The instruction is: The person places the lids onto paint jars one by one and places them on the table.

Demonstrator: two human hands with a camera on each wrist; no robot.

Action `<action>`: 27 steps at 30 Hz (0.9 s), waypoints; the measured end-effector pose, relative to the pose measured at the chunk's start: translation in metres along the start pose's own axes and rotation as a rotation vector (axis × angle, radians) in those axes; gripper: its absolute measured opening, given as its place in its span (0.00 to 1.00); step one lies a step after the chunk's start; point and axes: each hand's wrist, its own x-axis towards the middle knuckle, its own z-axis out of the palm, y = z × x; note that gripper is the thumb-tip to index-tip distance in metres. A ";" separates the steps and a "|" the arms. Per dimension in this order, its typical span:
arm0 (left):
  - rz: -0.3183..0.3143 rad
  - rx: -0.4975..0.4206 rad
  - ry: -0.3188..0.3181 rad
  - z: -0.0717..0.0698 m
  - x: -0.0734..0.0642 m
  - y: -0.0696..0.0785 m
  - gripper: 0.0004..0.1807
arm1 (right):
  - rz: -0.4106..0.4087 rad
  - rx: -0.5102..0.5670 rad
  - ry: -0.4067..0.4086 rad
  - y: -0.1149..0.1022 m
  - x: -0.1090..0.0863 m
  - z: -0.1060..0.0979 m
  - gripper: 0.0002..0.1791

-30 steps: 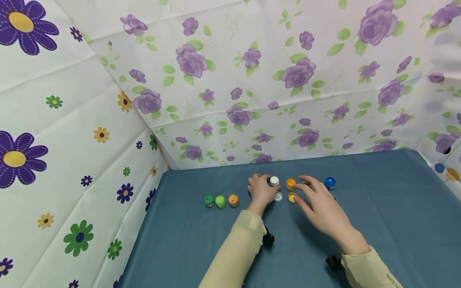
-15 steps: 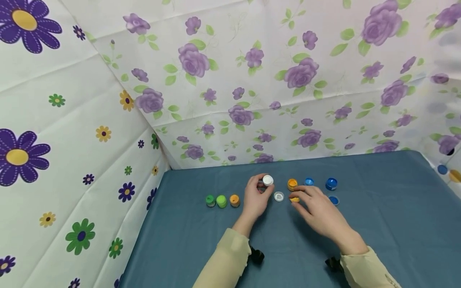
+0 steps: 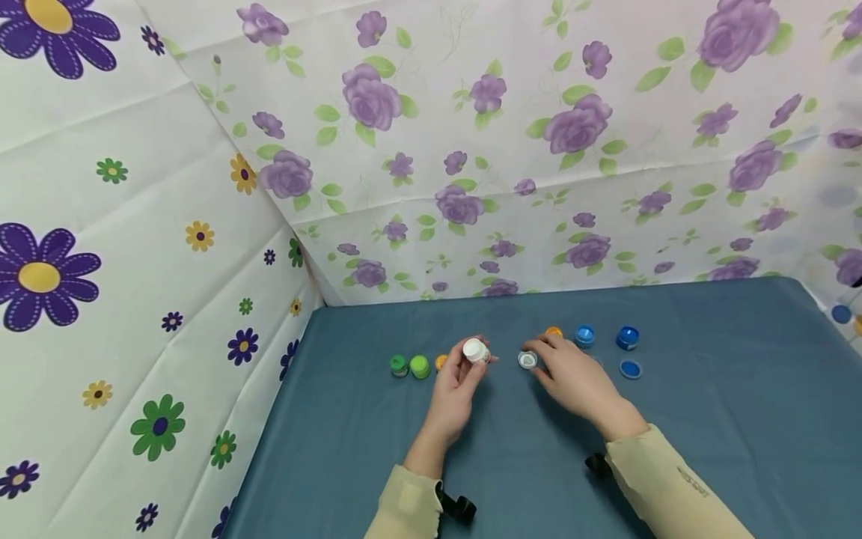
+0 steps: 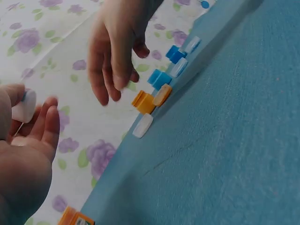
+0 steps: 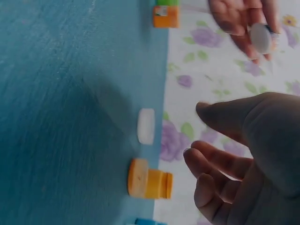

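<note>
My left hand (image 3: pixel 450 404) holds a small white paint jar (image 3: pixel 475 350) between thumb and fingers, raised off the table and tilted. The jar's white round end also shows in the right wrist view (image 5: pixel 260 38). My right hand (image 3: pixel 579 378) hovers over a white lid (image 3: pixel 527 360), its thumb and fingers spread apart on either side of it in the head view. Both wrist views show a gap between these fingers and the lid (image 4: pixel 143 125), which lies flat on the cloth. An orange-yellow jar (image 4: pixel 144 102) and its lid (image 4: pixel 162 95) are beside it, partly hidden by my right hand in the head view.
On the right are a light blue jar (image 3: pixel 584 336), a dark blue jar (image 3: pixel 628 337) and a blue lid (image 3: pixel 631 369). Dark green (image 3: pixel 399 365), light green (image 3: pixel 420 367) and orange (image 3: pixel 441 362) jars stand left. Flowered sheets (image 3: pixel 404 247) rise behind the blue tablecloth (image 3: pixel 727 404).
My left hand has lifted the white jar and drawn it left and nearer. My right hand has moved left from the yellow lid to above the white lid.
</note>
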 end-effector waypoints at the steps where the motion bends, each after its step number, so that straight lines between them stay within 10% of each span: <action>1: -0.002 0.003 -0.007 -0.002 -0.001 0.000 0.25 | -0.002 -0.012 -0.011 -0.001 0.004 0.002 0.23; 12: -0.043 0.022 -0.029 -0.011 -0.010 -0.005 0.26 | 0.099 -0.102 -0.138 -0.007 0.025 0.024 0.30; 27: 0.033 -0.038 -0.045 -0.010 -0.008 -0.012 0.21 | 0.121 -0.167 -0.112 -0.009 0.026 0.028 0.19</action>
